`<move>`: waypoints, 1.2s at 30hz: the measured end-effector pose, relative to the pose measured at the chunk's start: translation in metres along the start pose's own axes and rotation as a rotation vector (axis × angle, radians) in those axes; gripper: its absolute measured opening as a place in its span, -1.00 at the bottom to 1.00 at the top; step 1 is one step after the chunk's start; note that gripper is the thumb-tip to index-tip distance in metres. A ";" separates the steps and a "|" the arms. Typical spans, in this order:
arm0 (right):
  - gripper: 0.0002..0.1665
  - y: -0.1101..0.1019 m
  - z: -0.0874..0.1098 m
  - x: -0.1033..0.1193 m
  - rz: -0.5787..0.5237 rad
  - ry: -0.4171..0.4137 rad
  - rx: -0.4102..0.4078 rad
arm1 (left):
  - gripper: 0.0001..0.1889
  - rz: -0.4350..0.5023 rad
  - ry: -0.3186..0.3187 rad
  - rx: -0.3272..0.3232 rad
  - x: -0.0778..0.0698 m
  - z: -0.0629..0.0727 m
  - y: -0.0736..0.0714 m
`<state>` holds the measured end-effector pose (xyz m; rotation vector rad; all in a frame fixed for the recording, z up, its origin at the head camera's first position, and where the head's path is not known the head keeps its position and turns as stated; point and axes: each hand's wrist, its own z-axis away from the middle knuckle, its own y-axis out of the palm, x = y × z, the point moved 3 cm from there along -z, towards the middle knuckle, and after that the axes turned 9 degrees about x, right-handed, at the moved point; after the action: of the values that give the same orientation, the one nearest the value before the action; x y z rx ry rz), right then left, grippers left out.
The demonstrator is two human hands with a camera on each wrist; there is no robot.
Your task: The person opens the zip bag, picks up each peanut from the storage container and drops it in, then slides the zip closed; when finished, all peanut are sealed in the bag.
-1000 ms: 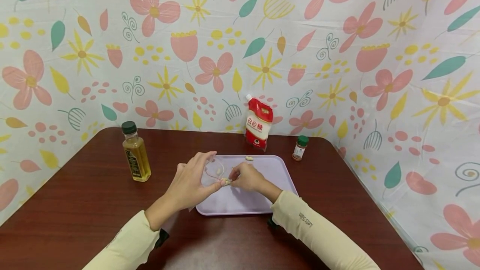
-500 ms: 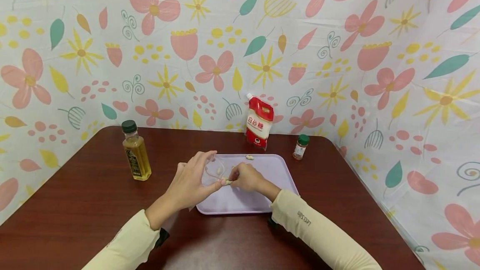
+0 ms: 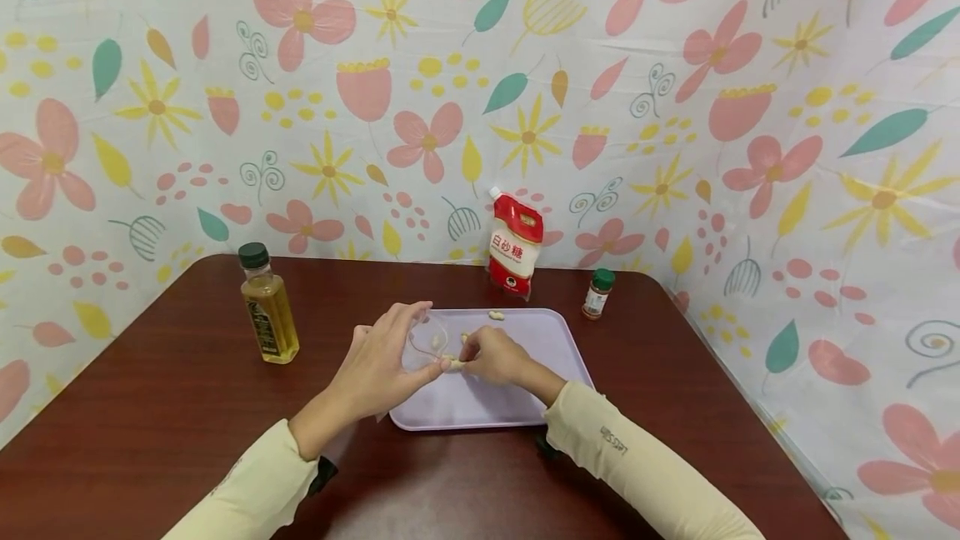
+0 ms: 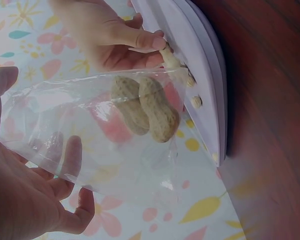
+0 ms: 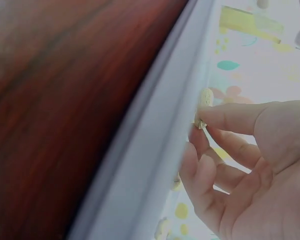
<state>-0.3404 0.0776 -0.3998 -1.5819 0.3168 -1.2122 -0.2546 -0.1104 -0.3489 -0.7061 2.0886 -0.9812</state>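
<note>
A clear plastic bag (image 4: 45, 115) is spread in my left hand (image 3: 382, 357), its mouth held wide between thumb and fingers. Two peanuts in their shells (image 4: 157, 110) show in the bag in the left wrist view. My right hand (image 3: 498, 357) pinches another peanut (image 5: 206, 100) between thumb and fingertips, close to the bag's edge. Both hands are over the left and middle part of a pale purple tray (image 3: 495, 411). At the tray's far side lies one more peanut (image 3: 497, 315), and others (image 4: 196, 102) show past the bag in the left wrist view.
An oil bottle (image 3: 270, 315) with a dark green cap stands on the brown table (image 3: 187, 423) at the left. Behind the tray is a red and white sugar pouch (image 3: 513, 248). A small green-capped spice jar (image 3: 597, 297) stands at the right, before a flowered curtain (image 3: 450, 90).
The head view has shifted slightly. Both hands stay almost in place, the left with the bag and the right with the peanut.
</note>
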 end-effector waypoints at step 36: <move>-0.93 -0.063 0.061 0.039 -0.175 -0.112 -0.292 | -0.19 -0.011 -0.037 0.014 0.000 -0.002 -0.001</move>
<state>-0.2967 0.1096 -0.3205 -1.9564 0.2980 -1.2462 -0.2563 -0.1100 -0.3474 -0.7241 2.0467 -0.9805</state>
